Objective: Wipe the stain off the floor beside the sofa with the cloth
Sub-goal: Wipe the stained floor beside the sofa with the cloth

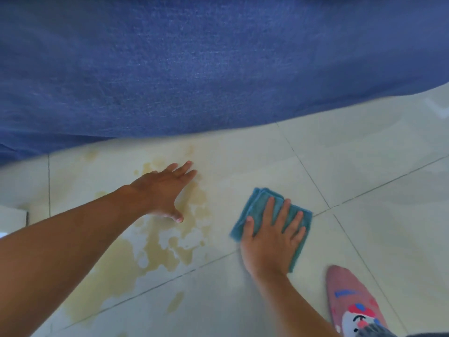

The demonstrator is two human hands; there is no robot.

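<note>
Right hand (pixel 272 242) flat, fingers straight and spread, pressing down on the folded cloth (pixel 269 220) on the floor (pixel 364 166), likely so the whole pad bears on the tile. Cloth just to the right of the stain (pixel 170 242), not yet over it. Left hand (pixel 165 188) open too, fingers straight, palm down over the stain's far part near the sofa (pixel 194 69), probably as a brace. Slipper (pixel 354 305) planted at lower right.
</note>
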